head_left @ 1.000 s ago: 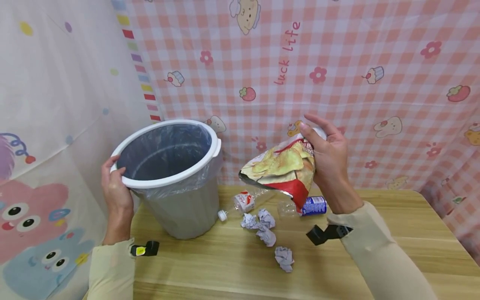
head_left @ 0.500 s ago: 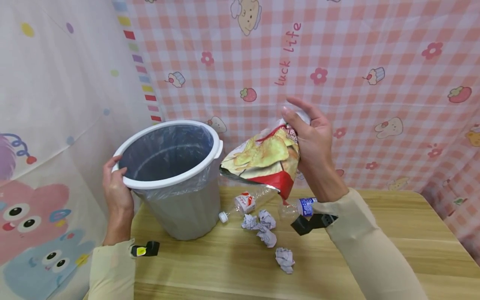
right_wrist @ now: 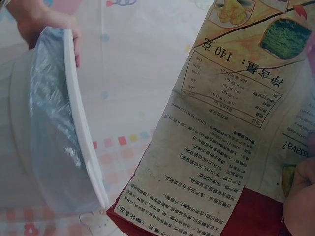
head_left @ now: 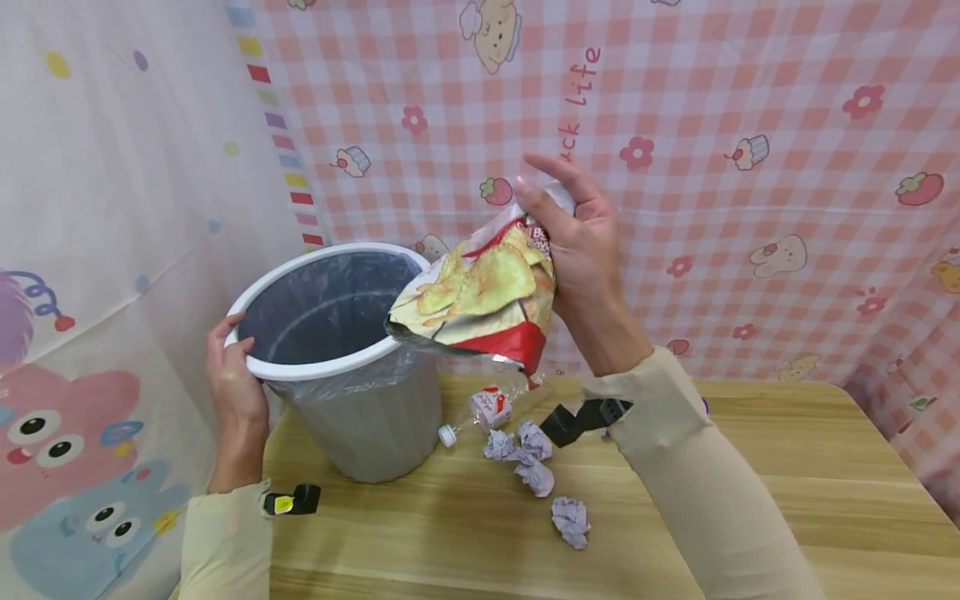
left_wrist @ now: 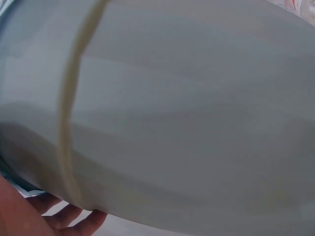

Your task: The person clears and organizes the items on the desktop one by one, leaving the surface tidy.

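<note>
A grey trash can (head_left: 367,417) with a white rim and a clear liner stands tilted on the table at the left. My left hand (head_left: 236,387) grips its rim at the near left, fingers over the edge. In my right hand (head_left: 588,258) is a chip bag (head_left: 480,292), pinched by its upper end and held in the air, its lower left corner in front of the can's right rim. The right wrist view shows the printed back of the bag beside the can. The can's wall fills most of the left wrist view.
On the wooden table (head_left: 465,542) lie a clear plastic bottle (head_left: 491,408) with a white cap and several crumpled paper balls (head_left: 534,479). Another bottle is mostly hidden behind my right forearm. A pink checked cloth (head_left: 712,208) hangs behind the table.
My right hand has carried the chip bag leftward and slightly up, from above the bottles to the can's right rim. The left hand and the can have stayed in place.
</note>
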`<state>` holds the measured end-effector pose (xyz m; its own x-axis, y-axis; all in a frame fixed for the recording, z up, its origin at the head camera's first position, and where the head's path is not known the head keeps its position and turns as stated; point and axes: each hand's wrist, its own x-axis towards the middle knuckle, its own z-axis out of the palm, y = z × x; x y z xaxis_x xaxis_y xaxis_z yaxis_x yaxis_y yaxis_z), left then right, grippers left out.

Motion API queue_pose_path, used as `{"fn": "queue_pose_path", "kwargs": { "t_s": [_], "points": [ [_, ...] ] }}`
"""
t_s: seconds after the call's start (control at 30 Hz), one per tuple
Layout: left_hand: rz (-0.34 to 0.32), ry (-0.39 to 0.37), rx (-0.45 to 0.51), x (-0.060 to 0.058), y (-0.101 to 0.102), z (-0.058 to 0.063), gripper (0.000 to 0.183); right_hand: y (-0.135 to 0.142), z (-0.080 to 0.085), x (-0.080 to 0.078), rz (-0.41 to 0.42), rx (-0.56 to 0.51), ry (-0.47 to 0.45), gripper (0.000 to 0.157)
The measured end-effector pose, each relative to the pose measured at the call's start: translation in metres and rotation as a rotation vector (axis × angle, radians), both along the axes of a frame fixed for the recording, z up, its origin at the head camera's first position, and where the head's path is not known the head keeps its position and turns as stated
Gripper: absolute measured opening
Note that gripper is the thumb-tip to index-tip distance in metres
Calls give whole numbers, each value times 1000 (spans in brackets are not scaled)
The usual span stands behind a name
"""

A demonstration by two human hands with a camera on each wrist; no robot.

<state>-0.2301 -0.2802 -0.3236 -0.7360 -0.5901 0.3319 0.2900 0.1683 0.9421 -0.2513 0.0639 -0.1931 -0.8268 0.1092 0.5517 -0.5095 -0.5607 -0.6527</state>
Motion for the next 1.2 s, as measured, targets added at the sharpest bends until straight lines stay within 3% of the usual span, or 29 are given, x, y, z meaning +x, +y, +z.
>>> {"fn": "queue_pose_path", "kwargs": {
  "t_s": [0.33,0.53,0.67,0.93,1.2],
  "points": [
    [14,-4,-7,0,0,-1,44,-33,4,-4,121,-41,90,33],
    [26,5,0,0,-1,0,44,-59,0,-6,144,-23,140,46],
    [35,17,4,-1,0,0,43,-75,-7,-9,139,16,152,45],
    [35,51,31,-1,1,-1,43,-93,-30,-14,93,161,90,40],
    [16,85,52,-2,2,0,42,-105,-43,-21,218,203,8,41]
  ]
}}
